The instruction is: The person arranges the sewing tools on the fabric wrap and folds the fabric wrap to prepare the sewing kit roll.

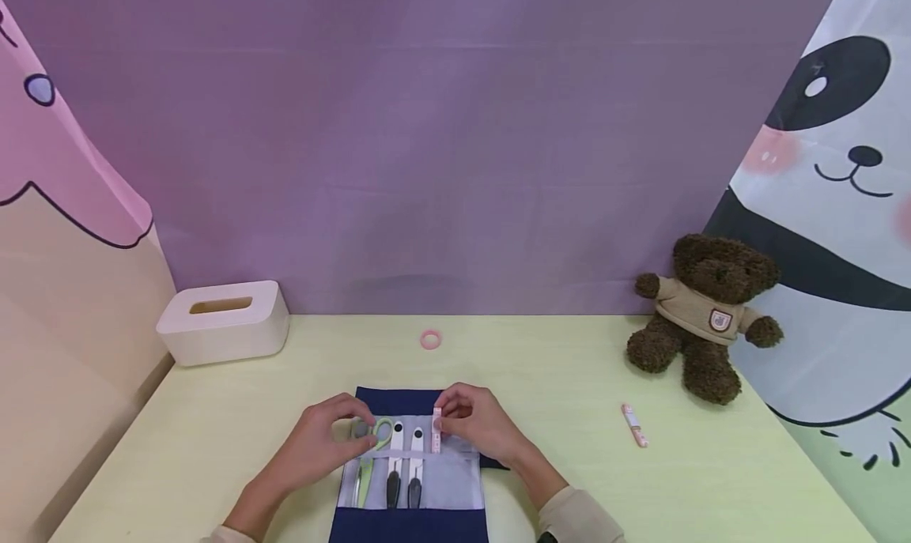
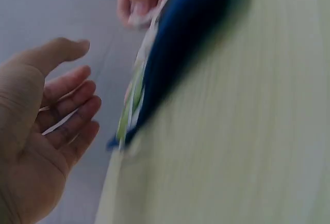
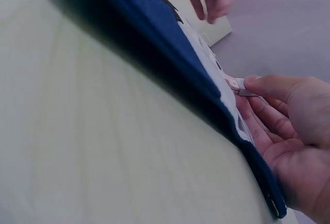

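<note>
A navy tool roll (image 1: 409, 527) lies unfolded on the table, its pale lining facing up. My right hand (image 1: 484, 424) pinches a pink-and-white folded tape strip (image 1: 436, 442) at the lining's right side; in the right wrist view the thumb presses on the strip's whitish end (image 3: 242, 86). My left hand (image 1: 316, 444) hovers by the green-handled scissors (image 1: 383, 431) on the left, and the left wrist view shows its fingers apart, holding nothing. Between the hands, two slim tools (image 1: 395, 464) with white tops and dark lower ends sit under a cross band.
A similar pink-and-white strip (image 1: 634, 426) lies to the right on the table. Behind the roll is a pink ring (image 1: 430, 339). A white tissue box (image 1: 224, 326) stands back left, and a brown teddy bear (image 1: 704, 314) sits back right against the wall.
</note>
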Demonstrator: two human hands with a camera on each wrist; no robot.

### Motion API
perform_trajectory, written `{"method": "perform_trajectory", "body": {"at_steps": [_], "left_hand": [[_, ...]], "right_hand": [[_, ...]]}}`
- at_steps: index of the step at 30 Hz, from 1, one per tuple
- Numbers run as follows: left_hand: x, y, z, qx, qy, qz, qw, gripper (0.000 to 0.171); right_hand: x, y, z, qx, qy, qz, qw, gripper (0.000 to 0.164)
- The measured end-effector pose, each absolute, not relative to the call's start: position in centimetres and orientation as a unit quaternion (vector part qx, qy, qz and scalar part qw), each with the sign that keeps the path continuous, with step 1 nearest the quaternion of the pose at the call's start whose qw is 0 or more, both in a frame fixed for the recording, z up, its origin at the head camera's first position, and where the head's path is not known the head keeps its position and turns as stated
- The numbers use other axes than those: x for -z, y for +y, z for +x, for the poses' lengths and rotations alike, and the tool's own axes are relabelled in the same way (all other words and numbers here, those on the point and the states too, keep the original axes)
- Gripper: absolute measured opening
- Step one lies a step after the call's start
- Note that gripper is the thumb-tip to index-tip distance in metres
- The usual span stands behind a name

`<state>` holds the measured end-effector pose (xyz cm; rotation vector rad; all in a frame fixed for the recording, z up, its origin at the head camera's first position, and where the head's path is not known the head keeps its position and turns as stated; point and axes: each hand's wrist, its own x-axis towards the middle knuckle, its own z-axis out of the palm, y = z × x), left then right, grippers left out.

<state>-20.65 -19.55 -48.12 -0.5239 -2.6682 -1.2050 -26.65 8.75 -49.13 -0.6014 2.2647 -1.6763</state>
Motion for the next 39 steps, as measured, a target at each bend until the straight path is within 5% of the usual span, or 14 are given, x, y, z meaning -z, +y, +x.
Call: {"method": "perform_trajectory", "body": {"at_steps": [6, 16, 39], "left_hand": [[47.7, -16.1, -20.9, 0.427, -0.881, -0.202, 0.026, 0.016], [48.8, -14.0, -21.5, 0.412, -0.884, -0.22, 0.005, 0.014], [49.7, -11.4, -21.1, 0.342, -0.923, -0.172, 0.043, 0.004]], "right_hand": [[49.2, 8.9, -26.7, 0.576, 0.78, -0.204, 0.134, 0.02], [49.2, 8.9, -26.7, 0.575, 0.778, -0.216, 0.135, 0.021], [49.3, 9.0, -26.6, 0.583, 0.774, -0.207, 0.132, 0.019]]}}
